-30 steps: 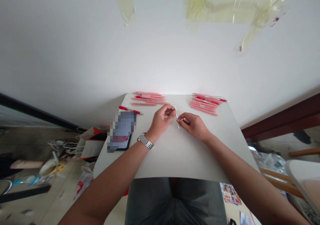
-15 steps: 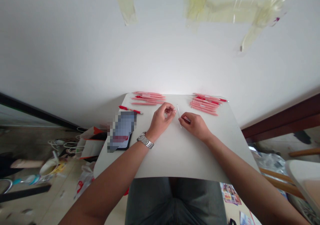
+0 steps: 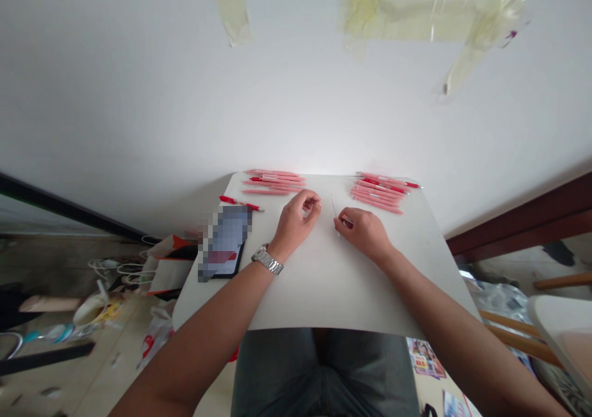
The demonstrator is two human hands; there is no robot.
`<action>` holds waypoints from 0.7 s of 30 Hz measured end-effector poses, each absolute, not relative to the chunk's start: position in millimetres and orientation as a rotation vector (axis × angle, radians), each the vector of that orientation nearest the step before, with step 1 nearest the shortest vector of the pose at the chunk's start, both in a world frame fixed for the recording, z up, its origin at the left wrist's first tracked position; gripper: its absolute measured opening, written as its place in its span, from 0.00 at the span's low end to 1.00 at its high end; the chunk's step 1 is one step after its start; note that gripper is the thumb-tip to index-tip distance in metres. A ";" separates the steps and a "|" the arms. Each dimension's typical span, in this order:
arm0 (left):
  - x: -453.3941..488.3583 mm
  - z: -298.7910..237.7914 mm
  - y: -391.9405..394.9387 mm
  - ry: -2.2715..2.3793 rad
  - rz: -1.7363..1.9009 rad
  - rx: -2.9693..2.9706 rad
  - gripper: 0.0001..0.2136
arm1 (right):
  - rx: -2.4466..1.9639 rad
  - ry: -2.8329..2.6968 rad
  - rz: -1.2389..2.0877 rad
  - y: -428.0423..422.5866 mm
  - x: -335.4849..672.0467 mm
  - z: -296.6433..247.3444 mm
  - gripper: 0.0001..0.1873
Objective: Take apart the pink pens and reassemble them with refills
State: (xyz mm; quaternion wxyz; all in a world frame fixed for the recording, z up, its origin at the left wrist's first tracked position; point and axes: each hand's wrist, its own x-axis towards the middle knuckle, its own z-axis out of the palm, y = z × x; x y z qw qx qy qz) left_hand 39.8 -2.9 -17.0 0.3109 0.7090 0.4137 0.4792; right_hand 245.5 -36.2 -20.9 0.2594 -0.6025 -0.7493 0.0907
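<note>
Over the middle of the white table, my right hand (image 3: 363, 229) is closed in a pinch on a thin, pale stick like a pen refill (image 3: 333, 204), which stands nearly upright. A small pale piece with dark marks shows inside its curled fingers, too small to name. My left hand (image 3: 298, 219), with a metal watch (image 3: 267, 259) at the wrist, has thumb and fingers curled together in a pinch. Whatever lies between those fingertips, I cannot make out. Behind the left hand lies a row of pink pens (image 3: 275, 182); behind the right hand lies a second pile of pens (image 3: 379, 194).
A red pen (image 3: 240, 203) lies above a phone (image 3: 226, 241), partly pixelated, at the table's left. The white table (image 3: 319, 293) meets a taped wall (image 3: 296, 96). Bags (image 3: 171, 266) stand on the floor to the left, and a chair (image 3: 564, 324) is at right.
My hands have moved slightly apart. The right one shifted a little to the right with the thin stick, the left a little to the left.
</note>
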 end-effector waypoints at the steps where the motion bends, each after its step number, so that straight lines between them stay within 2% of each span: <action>1: 39.6 -16.7 -3.0 1.092 1.264 1.879 0.07 | -1.632 -2.035 0.245 -36.1 245.4 -21.0 0.11; 12: 39.6 -10.3 -7.2 1.128 1.239 2.175 0.04 | -1.506 -2.049 0.293 -32.9 247.9 -24.1 0.16; 21: 37.6 -9.5 -6.7 1.053 1.017 2.463 0.08 | -1.448 -1.908 0.386 -33.4 249.3 -19.0 0.17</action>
